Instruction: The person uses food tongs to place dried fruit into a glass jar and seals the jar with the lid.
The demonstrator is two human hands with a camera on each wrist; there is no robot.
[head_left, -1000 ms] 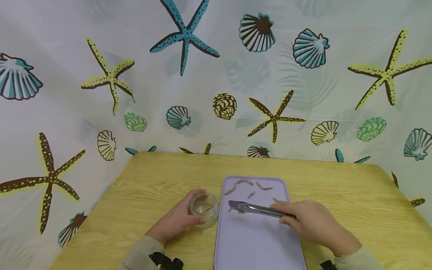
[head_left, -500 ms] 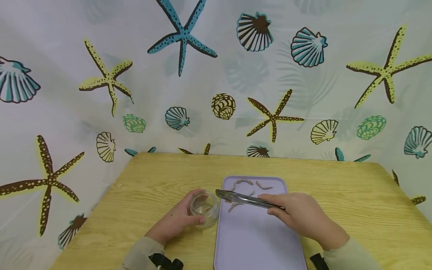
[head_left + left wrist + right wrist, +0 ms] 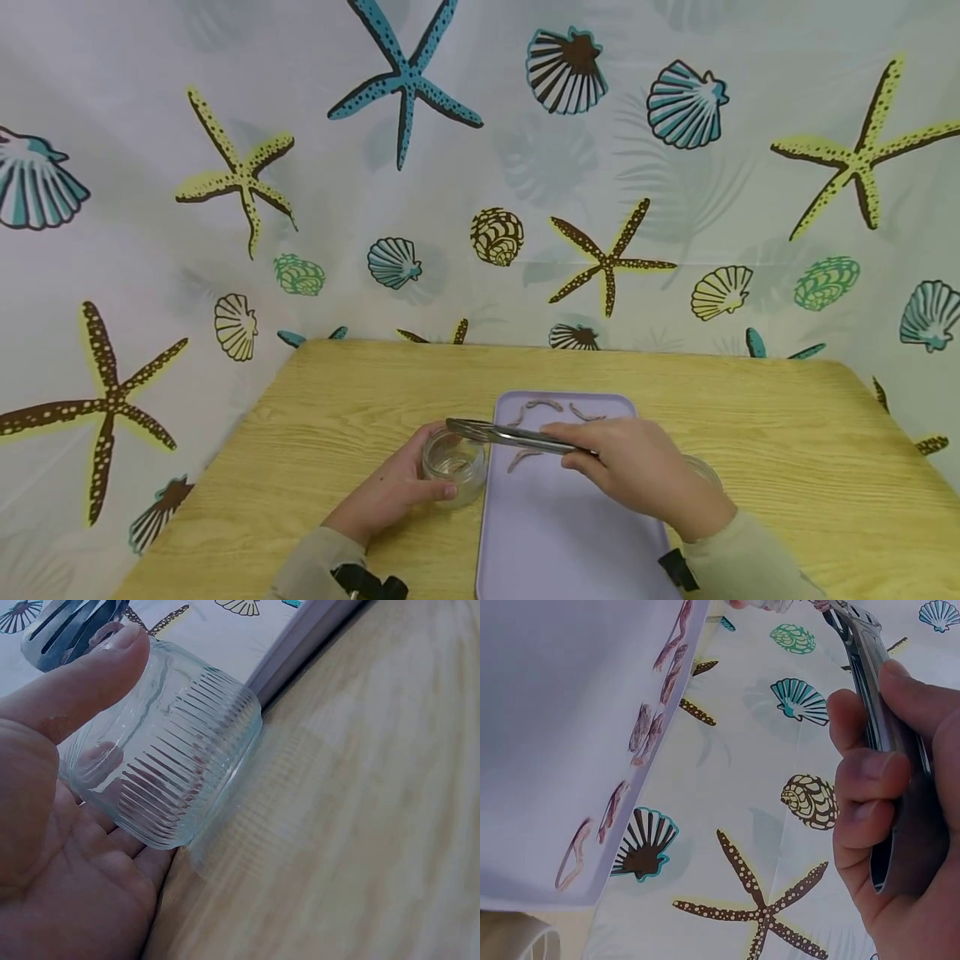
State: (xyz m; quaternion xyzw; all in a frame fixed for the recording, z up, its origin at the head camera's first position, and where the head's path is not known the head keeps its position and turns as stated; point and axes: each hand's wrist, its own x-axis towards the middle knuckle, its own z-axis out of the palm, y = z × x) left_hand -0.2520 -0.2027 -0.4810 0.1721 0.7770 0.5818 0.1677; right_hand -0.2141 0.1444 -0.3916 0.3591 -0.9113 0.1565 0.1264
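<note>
Our left hand (image 3: 405,485) is curled round the clear glass jar (image 3: 467,483), thumb across the near side, and the jar stands open-topped on the table (image 3: 360,387), just beside the left edge of the lilac tray (image 3: 555,521). Our right hand (image 3: 637,467) grips the metal tongs (image 3: 517,437), which reach leftwards across that edge, their tips above the jar's mouth. The tongs look squeezed narrow, and a small pinkish piece (image 3: 106,633) seems caught at their tips, though it is too small in view for us to be sure

The other thin brownish strips (image 3: 522,459) lie scattered on the tray towards its far edge and far-left corner, some hidden beneath the tongs. Past the tray's right edge, a round glass rim (image 3: 703,472) shows partly behind our right hand

We judge that the step in hand is carrying one strip from tray to jar. The next move calls for centring the tips over the opening, dipping them a little and easing our grip, while the left hand keeps the jar steady
</note>
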